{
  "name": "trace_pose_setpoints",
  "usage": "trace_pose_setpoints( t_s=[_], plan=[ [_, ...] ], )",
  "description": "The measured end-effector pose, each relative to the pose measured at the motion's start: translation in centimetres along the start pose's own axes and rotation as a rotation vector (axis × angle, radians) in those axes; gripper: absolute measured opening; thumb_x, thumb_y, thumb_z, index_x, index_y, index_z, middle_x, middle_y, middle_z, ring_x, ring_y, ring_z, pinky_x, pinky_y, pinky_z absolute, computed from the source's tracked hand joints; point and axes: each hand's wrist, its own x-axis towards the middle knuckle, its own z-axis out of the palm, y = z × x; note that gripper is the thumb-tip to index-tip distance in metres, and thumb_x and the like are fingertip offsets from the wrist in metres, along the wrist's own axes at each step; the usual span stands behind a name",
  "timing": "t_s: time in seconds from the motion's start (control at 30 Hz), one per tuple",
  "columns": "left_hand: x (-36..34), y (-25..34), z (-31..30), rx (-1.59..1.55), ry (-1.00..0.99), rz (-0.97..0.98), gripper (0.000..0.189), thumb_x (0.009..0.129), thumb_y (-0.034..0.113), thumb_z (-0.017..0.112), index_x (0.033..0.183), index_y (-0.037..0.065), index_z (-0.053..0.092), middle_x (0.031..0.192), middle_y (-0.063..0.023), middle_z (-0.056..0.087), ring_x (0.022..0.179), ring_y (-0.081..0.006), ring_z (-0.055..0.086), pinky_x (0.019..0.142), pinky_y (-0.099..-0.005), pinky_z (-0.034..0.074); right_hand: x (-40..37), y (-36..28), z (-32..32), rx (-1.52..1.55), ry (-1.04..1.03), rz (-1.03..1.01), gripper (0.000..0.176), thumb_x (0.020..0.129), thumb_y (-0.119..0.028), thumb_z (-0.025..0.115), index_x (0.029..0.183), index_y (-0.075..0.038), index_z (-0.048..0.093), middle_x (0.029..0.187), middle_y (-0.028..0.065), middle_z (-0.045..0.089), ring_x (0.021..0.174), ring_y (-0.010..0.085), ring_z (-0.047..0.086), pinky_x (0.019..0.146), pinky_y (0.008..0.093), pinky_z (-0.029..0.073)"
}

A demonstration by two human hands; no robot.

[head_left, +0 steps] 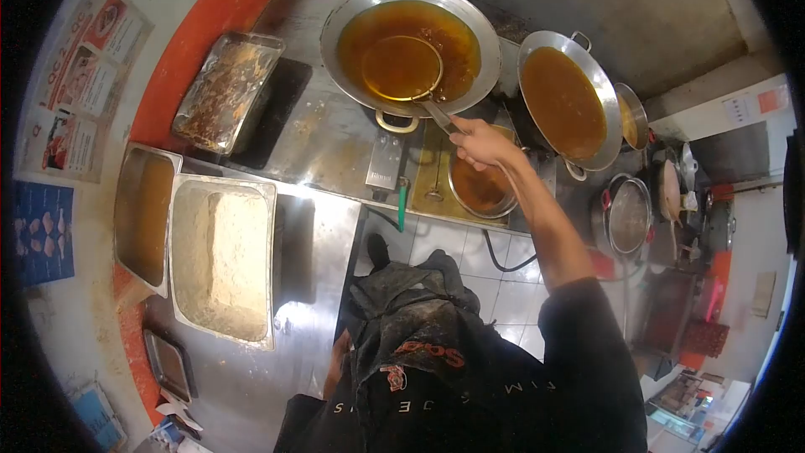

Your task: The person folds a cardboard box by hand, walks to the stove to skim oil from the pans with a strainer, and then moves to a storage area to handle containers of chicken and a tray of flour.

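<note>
My right hand is closed round the handle of a round wire skimmer. The skimmer's hoop lies in the brown oil of a large two-handled wok, with small bubbles beside it. Just under my right hand sits a smaller round pan of reddish-brown contents, partly hidden by my hand and forearm. A thin long-handled ladle lies to the left of that pan. My left hand is out of sight; only a bit of that arm shows beside my dark apron.
A second wok of brown liquid stands to the right. On the left are a deep tub of flour, a tray of brown liquid and a crusted metal tray. A green-handled gas valve and hose hang at the counter's front.
</note>
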Motion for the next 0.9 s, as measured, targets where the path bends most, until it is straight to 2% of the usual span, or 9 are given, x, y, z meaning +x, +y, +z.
trace_pose_setpoints(
  t_s=[0.3,0.47,0.63,0.7,0.73,0.77,0.83,0.87,0.9],
  plan=[
    [0.3,-0.2,0.3,-0.028,0.006,0.0,0.042,0.091,0.029,0.059,0.121,-0.001,0.059,0.117,-0.0066,0.059,0.106,-0.0155,0.054,0.089,-0.0278,0.043,-0.2,-0.5,0.6,0.278,-0.105,0.018,0.062,0.097,-0.015,0.048,0.152,-0.016,0.02,0.061,-0.0073,0.033,0.047,0.0032,0.027,0.038,0.0196,0.02],
    [0.9,-1.2,0.4,-0.103,0.051,-0.055,0.042,0.091,0.028,0.059,0.121,0.0,0.058,0.118,-0.0064,0.059,0.107,-0.0152,0.054,0.089,-0.0278,0.043,-1.0,0.4,-0.6,0.393,-0.121,0.001,0.061,0.096,-0.015,0.048,0.151,-0.017,0.022,0.061,-0.0077,0.033,0.046,0.0027,0.027,0.038,0.019,0.02],
    [-2.6,2.8,3.1,-0.134,-0.064,0.209,0.039,0.094,0.021,0.054,0.126,-0.001,0.053,0.124,-0.0077,0.056,0.113,-0.0168,0.051,0.097,-0.0292,0.037,-2.6,-0.5,-1.7,0.256,0.0,-0.031,0.061,0.095,-0.016,0.05,0.151,-0.016,0.024,0.061,-0.0061,0.037,0.046,0.0034,0.029,0.037,0.0198,0.022],
    [-5.5,6.4,5.6,-0.139,-0.122,0.371,0.038,0.096,0.018,0.051,0.129,-0.001,0.051,0.126,-0.0082,0.055,0.116,-0.0175,0.049,0.1,-0.0297,0.035,-3.1,-1.0,-2.4,0.042,0.16,-0.069,0.06,0.096,-0.013,0.05,0.15,-0.011,0.025,0.065,0.0,0.046,0.048,0.0065,0.034,0.039,0.0225,0.026],
    [-6.4,7.5,6.4,-0.141,-0.141,0.444,0.038,0.096,0.017,0.05,0.13,-0.001,0.05,0.127,-0.0084,0.054,0.117,-0.0178,0.049,0.101,-0.03,0.034,-2.9,-0.9,-3.2,-0.121,0.23,-0.091,0.057,0.094,-0.013,0.051,0.148,-0.011,0.032,0.075,0.0107,0.062,0.054,0.0187,0.055,0.045,0.033,0.042],
    [-6.8,7.9,6.8,-0.149,-0.159,0.507,0.038,0.097,0.015,0.049,0.131,-0.002,0.049,0.128,-0.0087,0.054,0.118,-0.0182,0.048,0.103,-0.0303,0.033,-1.4,0.5,-4.7,-0.121,0.229,-0.093,0.057,0.094,-0.013,0.051,0.148,-0.011,0.032,0.075,0.0107,0.062,0.054,0.0187,0.055,0.045,0.033,0.042],
    [-2.9,3.3,3.8,-0.115,-0.139,0.442,0.038,0.097,0.013,0.048,0.132,-0.002,0.048,0.131,-0.0107,0.052,0.12,-0.0203,0.048,0.104,-0.0316,0.032,2.3,3.9,-7.2,-0.57,0.483,-0.391,0.054,0.093,-0.012,0.049,0.145,-0.01,0.037,0.095,0.0239,0.068,0.078,0.0374,0.067,0.067,0.0438,0.051],
    [-1.4,1.6,2.8,-0.081,-0.12,0.377,0.039,0.097,0.012,0.047,0.133,-0.003,0.046,0.133,-0.0127,0.051,0.121,-0.0224,0.048,0.105,-0.033,0.032,0.9,2.5,-7.1,-0.657,0.586,-0.436,0.052,0.091,-0.01,0.048,0.143,-0.008,0.038,0.113,0.0323,0.059,0.103,0.0443,0.06,0.089,0.0479,0.046],
    [-1.4,1.7,2.9,-0.08,-0.119,0.379,0.039,0.097,0.012,0.047,0.133,-0.003,0.046,0.133,-0.0127,0.051,0.121,-0.0224,0.048,0.105,-0.033,0.032,0.2,1.4,-7.5,-0.656,0.586,-0.439,0.052,0.091,-0.01,0.048,0.143,-0.008,0.038,0.113,0.0323,0.059,0.103,0.0443,0.06,0.089,0.0479,0.046]
  ],
)
